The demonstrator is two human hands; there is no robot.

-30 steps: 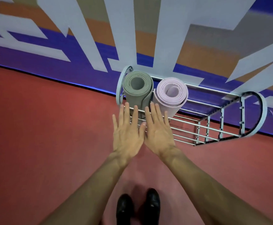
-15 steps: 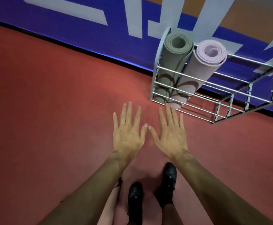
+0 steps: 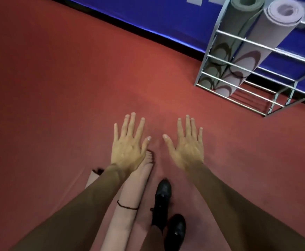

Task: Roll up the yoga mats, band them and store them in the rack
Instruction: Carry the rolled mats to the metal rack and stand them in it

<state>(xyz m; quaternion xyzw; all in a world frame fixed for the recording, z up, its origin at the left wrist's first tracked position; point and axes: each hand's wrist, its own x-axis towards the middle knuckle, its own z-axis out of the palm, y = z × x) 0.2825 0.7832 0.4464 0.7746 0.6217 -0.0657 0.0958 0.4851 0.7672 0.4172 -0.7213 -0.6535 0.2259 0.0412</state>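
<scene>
Hands are what has moved: both have come back off the rack and the view has tipped down and away from it. My left hand (image 3: pixel 128 147) and right hand (image 3: pixel 188 147) now hang side by side over the red floor (image 3: pixel 57 87), apart from each other, fingers straight and spread, holding nothing. A moment ago their fingertips were on the mats at the rack's front rails.

The silver wire storage rack (image 3: pixel 247 41) now sits well apart from the hands, against the blue wall base (image 3: pixel 166 20). At its left end stand the rolled grey-green yoga mat (image 3: pixel 238 20) and the rolled lilac yoga mat (image 3: pixel 271 29), side by side and touching, both leaning a little, with dark loops showing on their lower halves behind the rails. I read that as two mats stored and let go.

Under my left forearm lies a pale pink roll (image 3: pixel 130 192) on the floor beside the black shoes (image 3: pixel 163 196), with a thin dark band (image 3: pixel 128 207) round it. The arm hides part of it, but I judge it to be a third mat, already banded and waiting to go in, so picking it up looks like the next step
</scene>
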